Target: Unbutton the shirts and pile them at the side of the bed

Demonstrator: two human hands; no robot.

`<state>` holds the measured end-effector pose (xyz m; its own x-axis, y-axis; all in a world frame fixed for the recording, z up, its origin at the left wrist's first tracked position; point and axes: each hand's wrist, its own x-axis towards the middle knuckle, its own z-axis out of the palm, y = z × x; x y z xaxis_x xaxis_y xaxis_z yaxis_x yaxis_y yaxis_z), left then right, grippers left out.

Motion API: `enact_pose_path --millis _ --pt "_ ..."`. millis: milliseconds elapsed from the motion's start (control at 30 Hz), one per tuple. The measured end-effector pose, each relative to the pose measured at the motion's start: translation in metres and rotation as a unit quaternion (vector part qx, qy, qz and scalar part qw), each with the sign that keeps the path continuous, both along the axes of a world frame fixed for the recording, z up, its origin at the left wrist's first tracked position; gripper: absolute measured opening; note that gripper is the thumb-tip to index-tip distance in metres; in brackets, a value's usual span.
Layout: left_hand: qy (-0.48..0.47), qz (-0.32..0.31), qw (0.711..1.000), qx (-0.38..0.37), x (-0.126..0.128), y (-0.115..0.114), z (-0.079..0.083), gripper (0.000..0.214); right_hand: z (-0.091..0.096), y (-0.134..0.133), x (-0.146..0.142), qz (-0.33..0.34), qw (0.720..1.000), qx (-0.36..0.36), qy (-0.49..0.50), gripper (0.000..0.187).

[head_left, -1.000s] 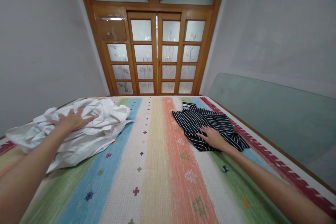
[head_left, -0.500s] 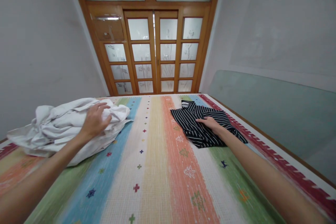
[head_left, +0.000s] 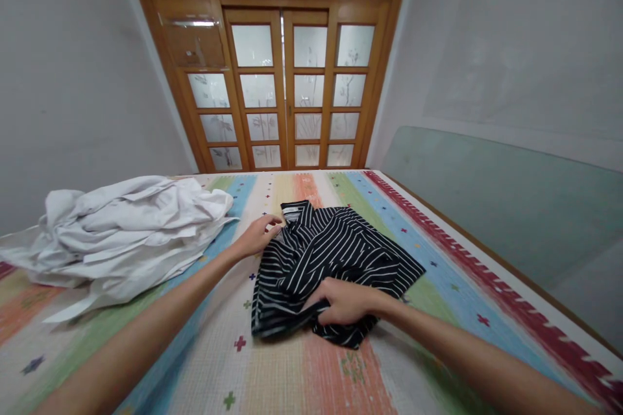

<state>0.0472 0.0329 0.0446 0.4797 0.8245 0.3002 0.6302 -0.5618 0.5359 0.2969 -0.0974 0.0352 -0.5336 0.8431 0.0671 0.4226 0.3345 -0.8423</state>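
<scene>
A black shirt with white stripes [head_left: 341, 240] lies rumpled on the striped bed cover, its collar pointing away from me. My right hand [head_left: 343, 301] is closed on the shirt's near edge, with the cloth bunched between thumb and fingers. Beside the collar, on the left, my left hand [head_left: 263, 233] has its fingers apart and slightly curled, close to the shirt's side and holding nothing. A heap of white clothes [head_left: 131, 220] rests to the left, apart from both hands.
The bed cover [head_left: 214, 350] has coloured stripes and small printed figures. A pale green panel [head_left: 496, 207] runs along the right side against the wall. Wooden doors with glass panes [head_left: 287, 91] stand beyond the far edge.
The striped shirt has come left and nearer to me, with my right hand now gripping its near edge. My left hand has left the white clothes and moved right to the shirt.
</scene>
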Motion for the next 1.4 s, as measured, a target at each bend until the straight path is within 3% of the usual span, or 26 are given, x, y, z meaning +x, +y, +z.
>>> enact_pose_path --millis 33,100,167,333,433,567,667,767,867,933,1033,1100,1233,1300,1400 --pt "0.007 -0.009 1.0 0.002 0.008 0.003 -0.002 0.032 0.005 -0.01 0.001 0.094 0.995 -0.028 -0.021 0.022" --pt "0.026 -0.03 0.999 0.001 0.02 0.009 -0.007 0.028 0.012 -0.022 0.008 0.194 0.979 -0.041 -0.054 0.024" --pt "0.037 -0.045 0.998 -0.003 0.026 0.012 -0.011 0.027 0.013 -0.024 0.022 0.191 0.978 -0.019 -0.078 0.021" --pt "0.055 -0.027 0.998 0.022 0.013 0.006 -0.023 0.038 -0.001 0.004 0.08 0.057 0.989 0.041 -0.129 0.017" --pt "0.081 0.0 0.996 0.038 0.002 -0.001 -0.026 0.026 -0.004 0.03 0.118 -0.039 0.987 0.074 -0.14 0.024" --pt "0.089 -0.005 0.996 0.029 -0.004 -0.013 -0.024 0.017 -0.004 0.062 0.152 -0.139 0.965 0.136 -0.178 0.032" --pt "0.046 0.001 0.998 0.031 -0.008 -0.023 -0.017 0.018 -0.003 0.079 0.158 -0.197 0.937 0.182 -0.225 0.029" --pt "-0.024 0.027 0.999 0.04 -0.015 -0.036 -0.004 0.016 0.0 0.085 0.147 -0.258 0.915 0.249 -0.187 0.027" --pt "-0.09 0.047 0.995 -0.007 -0.023 -0.05 0.013 0.016 0.01 0.081 0.118 -0.275 0.908 0.3 -0.099 0.027" --pt "-0.136 0.055 0.988 -0.05 -0.025 -0.058 0.024 0.019 0.02 0.073 0.092 -0.24 0.914 0.322 -0.05 0.026" --pt "-0.234 0.055 0.966 -0.095 -0.022 -0.066 0.039 0.021 0.039 0.055 0.047 -0.132 0.929 0.343 -0.033 0.021" --pt "-0.326 0.049 0.935 -0.13 -0.016 -0.069 0.049 0.02 0.049 0.044 0.021 -0.061 0.915 0.388 -0.092 0.02" --pt "-0.514 0.061 0.839 -0.168 -0.009 -0.077 0.081 0.02 0.054 0.034 -0.009 -0.003 0.83 0.473 -0.294 0.027" --pt "-0.582 0.057 0.795 -0.16 -0.011 -0.082 0.102 0.015 0.048 0.038 -0.009 -0.017 0.81 0.447 -0.379 0.019" --pt "-0.647 0.039 0.748 -0.142 -0.018 -0.092 0.133 0.007 0.04 0.053 0.003 -0.088 0.82 0.354 -0.441 0.019"
